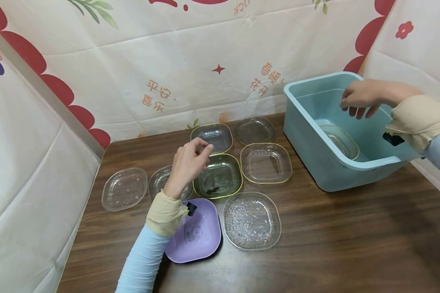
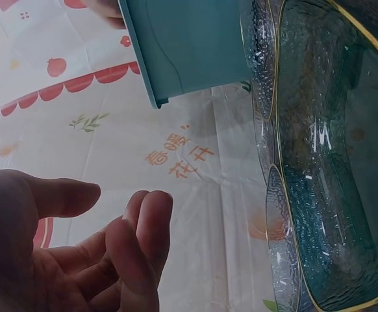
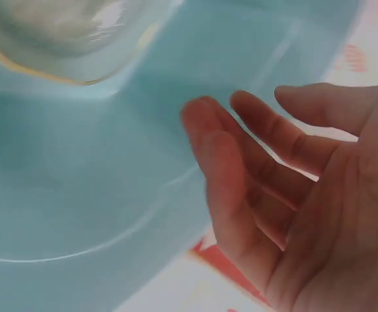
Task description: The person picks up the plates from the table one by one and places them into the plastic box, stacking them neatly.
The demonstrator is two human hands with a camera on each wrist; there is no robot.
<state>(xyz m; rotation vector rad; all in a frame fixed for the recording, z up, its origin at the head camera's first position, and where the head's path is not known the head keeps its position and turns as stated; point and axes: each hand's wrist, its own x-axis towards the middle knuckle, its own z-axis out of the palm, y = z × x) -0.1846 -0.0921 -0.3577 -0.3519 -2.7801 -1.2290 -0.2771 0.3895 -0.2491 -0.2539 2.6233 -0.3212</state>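
Loosely curled, empty left hand (image 1: 188, 162), green dish (image 1: 225, 180) at four o'clock; right hand (image 1: 366, 94) likewise, clear dish (image 1: 339, 141) at seven.

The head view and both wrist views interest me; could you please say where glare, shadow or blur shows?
Head view: glints on the clear textured plate, a soft shadow on the wooden table at right; left wrist view: dim overall, bright glints on the green dish; right wrist view: soft overall, the dish in the blue tub out of focus with whitish glare.
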